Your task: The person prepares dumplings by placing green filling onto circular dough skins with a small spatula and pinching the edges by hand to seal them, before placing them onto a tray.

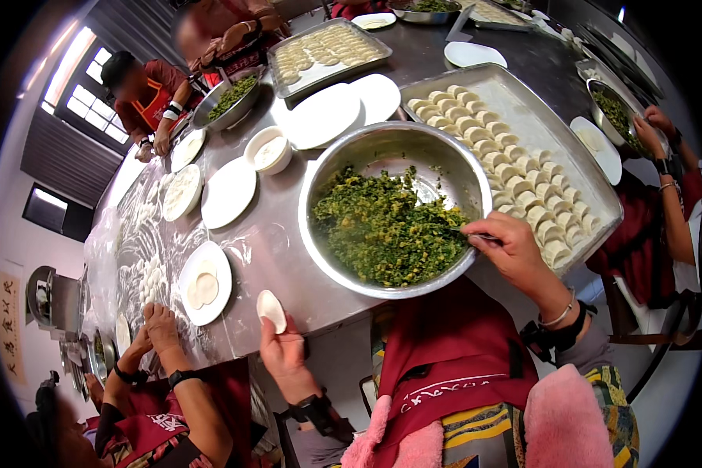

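Note:
My left hand (285,351) holds a round dumpling wrapper (271,310) near the table's front edge; no filling shows on it. At the large steel bowl (395,289), my right hand (510,245) grips the handle of a metal utensil (482,236), likely a spoon. Its working end is buried in chopped green and yellow filling (386,228). Left of my left hand is a white oval plate (196,314) with several wrappers (203,286) on it. Behind the bowl's right side, a metal tray (553,131) bears rows of folded dumplings (512,169).
White plates (327,114) and a small bowl of flour (269,151) stand beyond the steel bowl. At left, a co-worker's hands (161,327) work at the floured table (269,245). Other people work across the table and at right. Another dumpling tray (327,52) sits farther back.

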Tool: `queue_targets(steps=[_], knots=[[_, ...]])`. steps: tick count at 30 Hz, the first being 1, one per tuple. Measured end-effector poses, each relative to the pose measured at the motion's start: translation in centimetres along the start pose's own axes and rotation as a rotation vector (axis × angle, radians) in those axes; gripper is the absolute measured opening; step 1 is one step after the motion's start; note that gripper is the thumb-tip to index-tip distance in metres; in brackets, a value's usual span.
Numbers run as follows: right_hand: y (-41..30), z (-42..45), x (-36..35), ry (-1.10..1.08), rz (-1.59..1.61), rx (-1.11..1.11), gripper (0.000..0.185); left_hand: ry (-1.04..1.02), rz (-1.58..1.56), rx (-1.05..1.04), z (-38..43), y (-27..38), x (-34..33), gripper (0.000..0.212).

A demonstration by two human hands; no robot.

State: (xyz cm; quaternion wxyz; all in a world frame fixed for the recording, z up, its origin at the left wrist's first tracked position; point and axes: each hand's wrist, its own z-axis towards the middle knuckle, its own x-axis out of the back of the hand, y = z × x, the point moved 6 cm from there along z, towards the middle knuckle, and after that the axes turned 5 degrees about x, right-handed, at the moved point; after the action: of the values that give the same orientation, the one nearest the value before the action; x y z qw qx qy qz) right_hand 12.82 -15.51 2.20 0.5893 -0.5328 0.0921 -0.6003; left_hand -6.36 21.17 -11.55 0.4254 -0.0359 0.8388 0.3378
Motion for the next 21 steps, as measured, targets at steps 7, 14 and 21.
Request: queue_targets(steps=[7, 14, 21], knots=[[-0.8, 2.6, 1.4, -0.004, -0.091, 0.170, 0.008, -0.012, 0.085, 0.037, -1.3, -1.8, -2.7, 0.033], [1.8, 3.6, 1.6, 0.091, -0.237, 0.122, 0.010, 0.011, 0.111, 0.006, -1.7, -1.5, -2.5, 0.033], [0.5, 3.5, -1.0, -0.031, -0.017, 0.037, 0.009, -0.064, 0.024, -0.053, -2.7, -1.0, -4.2, 0.034]])
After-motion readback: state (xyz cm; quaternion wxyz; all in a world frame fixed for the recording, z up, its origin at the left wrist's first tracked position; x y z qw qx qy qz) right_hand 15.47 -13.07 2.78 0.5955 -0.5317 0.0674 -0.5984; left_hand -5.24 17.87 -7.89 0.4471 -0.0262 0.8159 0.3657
